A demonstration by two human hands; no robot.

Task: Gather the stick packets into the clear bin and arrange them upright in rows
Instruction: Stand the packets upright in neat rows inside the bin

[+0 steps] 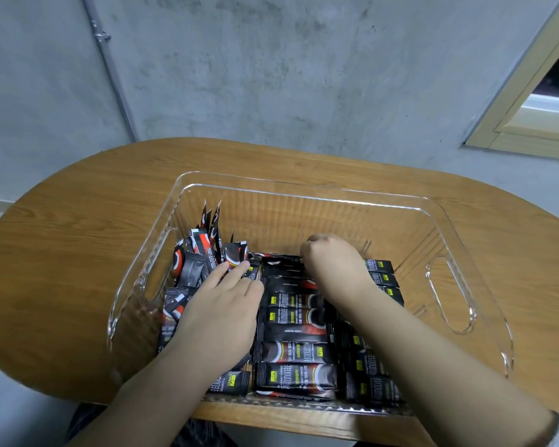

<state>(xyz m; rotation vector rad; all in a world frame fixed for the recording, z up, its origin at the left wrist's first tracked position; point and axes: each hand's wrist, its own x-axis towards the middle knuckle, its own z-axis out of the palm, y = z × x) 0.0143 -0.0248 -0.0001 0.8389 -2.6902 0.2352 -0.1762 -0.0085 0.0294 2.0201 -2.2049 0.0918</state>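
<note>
Clear bin (310, 196) sat mid-worktop (78, 227), closer to the near edge, handle cutouts facing the left and right ends. Worktop was an oval wood-grain slab against a grey concrete wall (271, 75).

Stick packets (299, 319), black with red/white print, were all inside the bin:
- near and middle floor: packets lying flat, stacked crosswise in a column, more flat ones along the right side
- far-left corner of the bin: upright packets (212, 230) leaning on the left wall, tips fanned out, not in clean rows

Left hand (220, 314): palm down, fingers straight, pressing on packets at the left side of the bin; fingertips touched the base of the upright bunch. Grip apart, nothing clamped.

Right hand (331, 262): knuckles up, fingers curled down into the packets near the middle of the bin. Fingertips were hidden behind the knuckles, so can't tell whether that grip was clamped on a packet.

Window frame (530, 101) at the upper right of the wall.
</note>
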